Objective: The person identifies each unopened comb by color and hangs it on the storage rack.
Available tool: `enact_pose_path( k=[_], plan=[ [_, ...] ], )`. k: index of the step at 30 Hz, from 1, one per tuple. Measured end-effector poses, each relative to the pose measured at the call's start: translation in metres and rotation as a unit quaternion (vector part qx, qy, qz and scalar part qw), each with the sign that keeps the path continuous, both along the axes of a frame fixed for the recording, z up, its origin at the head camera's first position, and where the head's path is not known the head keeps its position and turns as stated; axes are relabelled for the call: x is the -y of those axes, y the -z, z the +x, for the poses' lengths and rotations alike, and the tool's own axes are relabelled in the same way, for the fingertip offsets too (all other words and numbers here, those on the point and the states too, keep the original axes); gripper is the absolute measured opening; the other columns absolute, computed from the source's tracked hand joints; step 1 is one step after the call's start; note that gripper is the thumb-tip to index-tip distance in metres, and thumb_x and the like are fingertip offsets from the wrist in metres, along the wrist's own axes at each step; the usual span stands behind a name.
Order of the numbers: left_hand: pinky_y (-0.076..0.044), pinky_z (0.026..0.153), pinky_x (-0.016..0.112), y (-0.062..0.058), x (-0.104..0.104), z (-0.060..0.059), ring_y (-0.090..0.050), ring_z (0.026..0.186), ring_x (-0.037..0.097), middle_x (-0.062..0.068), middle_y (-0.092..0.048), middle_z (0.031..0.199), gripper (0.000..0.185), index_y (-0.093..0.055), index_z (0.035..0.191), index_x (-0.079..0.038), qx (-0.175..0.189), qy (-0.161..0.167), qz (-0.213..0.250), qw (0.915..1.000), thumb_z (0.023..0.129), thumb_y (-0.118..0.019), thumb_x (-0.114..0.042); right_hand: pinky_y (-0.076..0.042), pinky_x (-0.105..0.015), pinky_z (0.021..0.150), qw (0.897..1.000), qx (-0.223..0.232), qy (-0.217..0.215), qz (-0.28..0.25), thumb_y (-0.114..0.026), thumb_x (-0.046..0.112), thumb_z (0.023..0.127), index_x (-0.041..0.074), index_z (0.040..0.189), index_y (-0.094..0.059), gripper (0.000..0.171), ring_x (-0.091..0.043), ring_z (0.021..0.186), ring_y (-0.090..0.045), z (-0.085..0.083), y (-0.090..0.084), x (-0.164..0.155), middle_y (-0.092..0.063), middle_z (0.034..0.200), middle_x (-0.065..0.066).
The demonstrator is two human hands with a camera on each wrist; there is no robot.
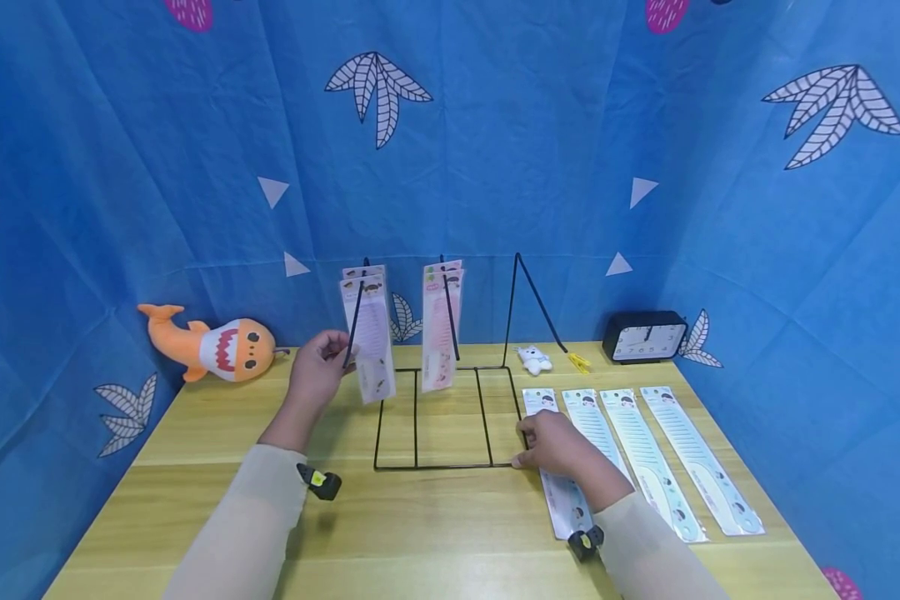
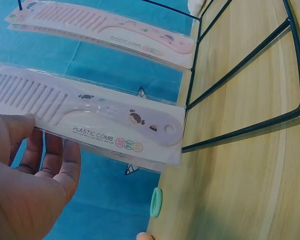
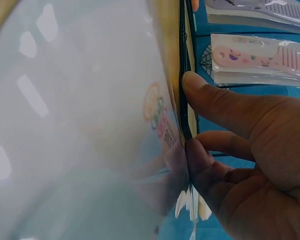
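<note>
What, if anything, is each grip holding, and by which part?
The left grip pinches the front purple comb pack by one long edge; the right grip holds the black wire rack by its base, at the near right corner.

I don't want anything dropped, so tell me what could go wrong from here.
The left grip pinches the edge of the front purple comb pack; a tug might slide it off its arm. The right grip holds a corner of the black wire rack; lifting there could tilt the rack and swing the pink comb packs. The leftmost loose comb pack lies right by that grip, so a sideways move may drag it askew.
</note>
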State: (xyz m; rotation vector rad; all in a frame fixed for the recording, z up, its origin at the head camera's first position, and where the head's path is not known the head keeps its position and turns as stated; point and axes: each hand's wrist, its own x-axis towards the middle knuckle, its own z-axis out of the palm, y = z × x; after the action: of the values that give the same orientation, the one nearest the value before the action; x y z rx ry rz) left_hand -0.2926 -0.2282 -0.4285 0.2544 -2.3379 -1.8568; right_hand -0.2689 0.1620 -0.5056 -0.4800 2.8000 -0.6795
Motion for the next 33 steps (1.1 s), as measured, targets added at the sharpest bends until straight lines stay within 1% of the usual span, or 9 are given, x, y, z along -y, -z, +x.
enact_pose_path(
  k=[7,11,16,20,22,25,29,31,33],
  plan=[
    [-0.062,0.11,0.047,0.0,-0.001,0.001,-0.064,0.12,0.03,0.013,-0.06,0.118,0.015,-0.063,0.124,-0.001,-0.006,-0.003,0.001,1.0,0.112,-0.061,-0.009,-0.031,-0.028,0.061,1.0,-0.006,-0.006,0.003,-0.096,0.024,0.085,0.009,0.081,-0.06,0.039,-0.015,0.067,-0.043,0.0,-0.001,0.001,-0.042,0.07,0.002],
    [-0.061,0.112,0.047,0.0,-0.001,0.001,-0.064,0.121,0.029,0.013,-0.06,0.119,0.016,-0.063,0.125,-0.001,-0.005,-0.002,0.008,1.0,0.112,-0.061,-0.009,-0.031,-0.028,0.061,1.0,-0.001,-0.003,0.003,-0.096,0.025,0.085,0.01,0.081,-0.06,0.038,-0.015,0.067,-0.044,0.0,0.0,0.001,-0.042,0.07,0.002],
    [-0.062,0.111,0.045,-0.001,0.0,0.002,-0.064,0.121,0.028,0.014,-0.061,0.123,0.018,-0.064,0.127,-0.001,-0.008,-0.005,0.002,1.0,0.112,-0.062,-0.01,-0.032,-0.029,0.062,1.0,0.002,0.0,0.009,-0.096,0.026,0.086,0.013,0.081,-0.06,0.038,-0.016,0.069,-0.046,0.0,-0.001,0.001,-0.043,0.072,0.001],
    [-0.062,0.11,0.042,0.002,0.004,0.008,-0.065,0.122,0.029,0.016,-0.062,0.126,0.021,-0.063,0.13,0.0,-0.008,-0.006,-0.011,0.9999,0.111,-0.062,-0.01,-0.033,-0.031,0.063,1.0,0.003,0.0,0.011,-0.096,0.026,0.085,0.012,0.081,-0.061,0.037,-0.017,0.071,-0.047,-0.001,-0.001,0.002,-0.044,0.073,0.001],
    [-0.063,0.107,0.038,0.005,0.008,0.011,-0.066,0.121,0.028,0.016,-0.062,0.127,0.023,-0.062,0.132,0.001,-0.006,-0.007,-0.017,0.9998,0.112,-0.061,-0.009,-0.033,-0.031,0.063,1.0,0.006,0.001,0.01,-0.096,0.026,0.085,0.013,0.082,-0.062,0.036,-0.017,0.071,-0.047,-0.001,-0.001,0.002,-0.045,0.073,0.001],
    [-0.065,0.101,0.031,0.015,0.015,0.018,-0.068,0.117,0.026,0.015,-0.063,0.126,0.027,-0.061,0.135,0.004,-0.006,-0.01,-0.016,0.9998,0.11,-0.06,-0.007,-0.032,-0.03,0.062,1.0,0.007,0.001,0.007,-0.096,0.025,0.085,0.011,0.081,-0.061,0.037,-0.016,0.068,-0.046,-0.001,-0.001,0.002,-0.044,0.072,0.001],
    [-0.066,0.096,0.029,0.03,0.02,0.027,-0.072,0.109,0.023,0.015,-0.065,0.124,0.029,-0.061,0.135,0.005,0.007,-0.006,-0.024,0.9997,0.109,-0.063,-0.01,-0.031,-0.027,0.06,1.0,0.0,-0.002,0.005,-0.096,0.025,0.085,0.01,0.08,-0.059,0.04,-0.015,0.066,-0.044,0.0,-0.002,0.001,-0.043,0.069,0.002],
    [-0.067,0.092,0.031,0.037,0.019,0.032,-0.073,0.107,0.025,0.017,-0.068,0.121,0.028,-0.063,0.131,0.004,0.014,-0.003,-0.052,0.9985,0.108,-0.066,-0.013,-0.031,-0.027,0.06,1.0,-0.003,-0.004,0.005,-0.096,0.025,0.085,0.01,0.079,-0.058,0.041,-0.015,0.065,-0.043,0.0,-0.002,0.0,-0.043,0.068,0.003],
    [-0.066,0.09,0.034,0.043,0.017,0.037,-0.073,0.107,0.027,0.017,-0.071,0.119,0.026,-0.066,0.126,0.002,0.024,0.002,-0.104,0.9942,0.106,-0.069,-0.016,-0.031,-0.026,0.06,1.0,-0.006,-0.006,0.004,-0.096,0.024,0.085,0.011,0.078,-0.057,0.041,-0.015,0.065,-0.044,0.0,-0.002,-0.001,-0.043,0.068,0.003]
  ],
)
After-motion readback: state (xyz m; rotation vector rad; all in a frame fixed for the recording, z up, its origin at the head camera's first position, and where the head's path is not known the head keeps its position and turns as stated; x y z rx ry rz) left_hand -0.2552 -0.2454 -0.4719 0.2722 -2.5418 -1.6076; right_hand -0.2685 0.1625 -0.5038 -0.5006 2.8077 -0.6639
